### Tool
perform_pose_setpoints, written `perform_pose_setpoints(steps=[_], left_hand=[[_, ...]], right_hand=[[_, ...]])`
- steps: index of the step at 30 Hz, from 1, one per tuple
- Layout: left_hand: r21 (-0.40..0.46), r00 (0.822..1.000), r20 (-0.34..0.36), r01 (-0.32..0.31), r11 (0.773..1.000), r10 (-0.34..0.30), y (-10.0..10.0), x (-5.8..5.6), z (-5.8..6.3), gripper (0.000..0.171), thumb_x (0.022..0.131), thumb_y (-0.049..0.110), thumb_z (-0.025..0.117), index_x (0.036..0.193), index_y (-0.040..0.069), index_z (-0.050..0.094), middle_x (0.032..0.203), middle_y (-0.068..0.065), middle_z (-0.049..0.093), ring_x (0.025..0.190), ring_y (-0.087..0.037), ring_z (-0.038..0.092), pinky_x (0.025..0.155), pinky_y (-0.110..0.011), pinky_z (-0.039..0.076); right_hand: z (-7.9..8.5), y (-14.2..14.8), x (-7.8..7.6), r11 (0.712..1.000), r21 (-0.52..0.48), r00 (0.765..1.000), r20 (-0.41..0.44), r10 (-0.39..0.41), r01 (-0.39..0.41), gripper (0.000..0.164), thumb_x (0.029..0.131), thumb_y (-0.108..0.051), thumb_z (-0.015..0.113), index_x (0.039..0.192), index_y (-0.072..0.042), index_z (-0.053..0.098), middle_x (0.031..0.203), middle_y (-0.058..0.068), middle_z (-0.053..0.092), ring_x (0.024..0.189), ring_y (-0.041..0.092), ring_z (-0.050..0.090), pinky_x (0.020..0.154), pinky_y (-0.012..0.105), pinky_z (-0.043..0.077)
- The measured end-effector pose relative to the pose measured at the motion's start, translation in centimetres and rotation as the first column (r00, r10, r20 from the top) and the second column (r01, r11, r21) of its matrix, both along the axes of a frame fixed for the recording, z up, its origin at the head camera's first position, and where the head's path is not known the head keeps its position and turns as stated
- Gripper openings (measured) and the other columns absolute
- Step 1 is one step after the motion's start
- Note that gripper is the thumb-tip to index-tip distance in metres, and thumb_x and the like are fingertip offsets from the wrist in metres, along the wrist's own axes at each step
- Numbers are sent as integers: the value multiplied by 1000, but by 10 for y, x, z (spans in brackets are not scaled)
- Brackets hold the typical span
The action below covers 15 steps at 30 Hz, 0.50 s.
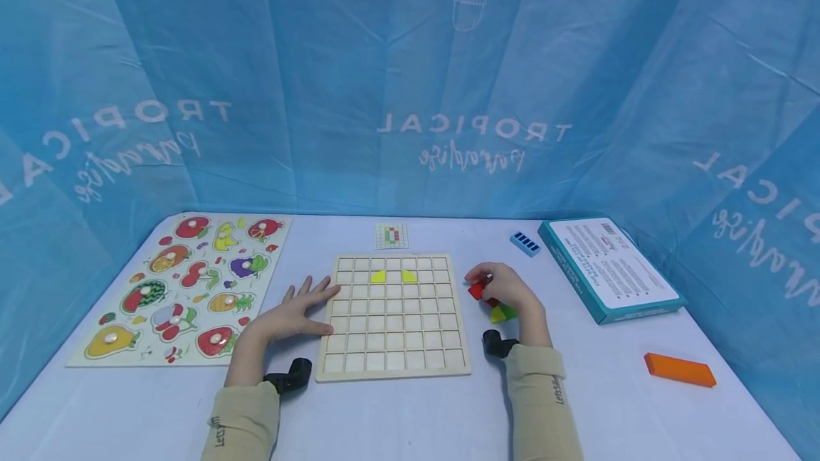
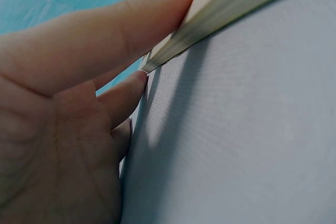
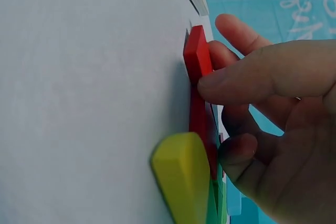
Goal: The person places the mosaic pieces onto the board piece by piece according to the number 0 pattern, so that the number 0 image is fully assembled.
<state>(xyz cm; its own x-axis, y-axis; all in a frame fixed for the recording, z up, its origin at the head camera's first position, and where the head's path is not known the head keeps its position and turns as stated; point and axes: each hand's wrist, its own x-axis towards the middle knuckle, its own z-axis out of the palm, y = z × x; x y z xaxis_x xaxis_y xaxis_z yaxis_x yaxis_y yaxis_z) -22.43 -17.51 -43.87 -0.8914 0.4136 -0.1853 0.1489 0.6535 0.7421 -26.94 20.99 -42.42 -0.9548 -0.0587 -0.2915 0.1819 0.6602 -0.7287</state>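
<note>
A square wooden grid board (image 1: 393, 377) lies on the white table, with two yellow pieces set in its upper cells, one on the left (image 1: 378, 277) and one on the right (image 1: 409, 276). My left hand (image 1: 291, 315) has its fingers spread, and in the left wrist view the thumb and fingertips rest at the board's edge (image 2: 197, 32). To the right of the board, my right hand (image 1: 505, 284) pinches a red block (image 3: 198, 51) between thumb and finger. A darker red piece (image 3: 199, 116), a yellow block (image 3: 181, 166) and a green piece (image 1: 508, 311) lie close by.
On the left lies a fruit puzzle board (image 1: 83, 361) with knobbed pieces. A small pattern card (image 1: 392, 236) sits behind the grid board. Toward the right are a small blue slotted piece (image 1: 525, 243), a teal-edged box (image 1: 611, 269) and an orange block (image 1: 680, 370). Blue printed cloth (image 1: 333, 77) hangs behind.
</note>
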Motion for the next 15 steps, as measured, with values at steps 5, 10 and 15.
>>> perform_pose_setpoints(steps=[5,10,15], left_hand=[[-3,1000,9,-2,1000,3,0,0,0,87,72,33,74,144,7,32,153,-19,10,138,-40,-12,109,-57,-14],[3,1000,8,-2,1000,2,0,-1,1,86,72,32,74,143,7,32,153,-19,10,138,-40,-12,109,-56,-14],[1,1000,17,-5,1000,5,0,-1,0,87,73,33,74,144,7,31,153,-19,9,138,-40,-12,109,-56,-14]], right_hand=[[2,-1,1,1000,13,1000,1,-7,7,38,71,9,64,101,-14,65,100,9,56,92,25,49,65,26,48],[5,-1,1,1000,13,1000,-18,-1,1,31,72,7,65,96,-12,65,93,10,54,86,25,51,62,26,48],[3,0,1,1000,5,999,-37,13,-13,26,73,7,65,92,-11,64,83,8,52,80,24,50,61,25,44]])
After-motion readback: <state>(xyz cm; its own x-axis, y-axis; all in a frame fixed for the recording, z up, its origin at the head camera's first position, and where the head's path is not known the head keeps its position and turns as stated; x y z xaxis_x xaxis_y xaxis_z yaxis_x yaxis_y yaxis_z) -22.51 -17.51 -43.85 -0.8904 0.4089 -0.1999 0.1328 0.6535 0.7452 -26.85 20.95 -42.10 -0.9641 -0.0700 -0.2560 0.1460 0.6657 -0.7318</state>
